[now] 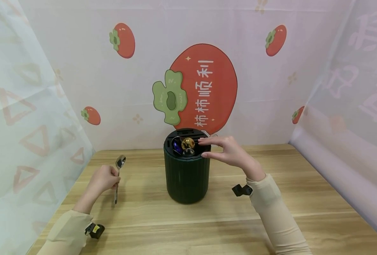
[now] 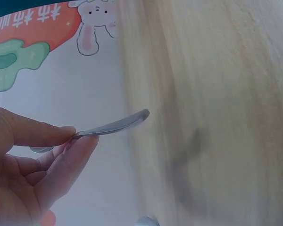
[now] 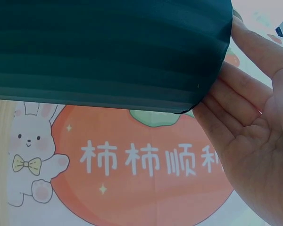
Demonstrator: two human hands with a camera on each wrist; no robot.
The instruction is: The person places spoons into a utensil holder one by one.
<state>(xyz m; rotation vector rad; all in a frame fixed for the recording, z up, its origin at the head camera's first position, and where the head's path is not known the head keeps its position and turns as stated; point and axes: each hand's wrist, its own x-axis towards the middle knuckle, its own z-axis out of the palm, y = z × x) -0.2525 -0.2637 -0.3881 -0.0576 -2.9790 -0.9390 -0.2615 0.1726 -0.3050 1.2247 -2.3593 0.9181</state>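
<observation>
On the left, my left hand [image 1: 104, 180] pinches a metal spoon [image 1: 120, 162] by its handle, the bowl pointing up and away. In the left wrist view, thumb and fingertip meet on the spoon's handle [image 2: 115, 126], whose end stands free. A dark green ribbed utensil holder [image 1: 187, 180] stands upright in the middle of the table. Inside its top show a gold rounded utensil head [image 1: 188, 143], a shiny blue-purple one [image 1: 177, 145] and a dark reflective one [image 1: 188, 152]. My right hand [image 1: 229, 152] is at the holder's right rim, fingers extended over the opening and thumb beside the edge.
The wooden table [image 1: 137, 226] runs back to a white backdrop [image 1: 137, 74] printed with persimmons. Pale printed sheets close in the left [image 1: 26, 117] and right [image 1: 344, 134] sides. The holder's top has a slotted insert [image 1: 186, 132] toward the back.
</observation>
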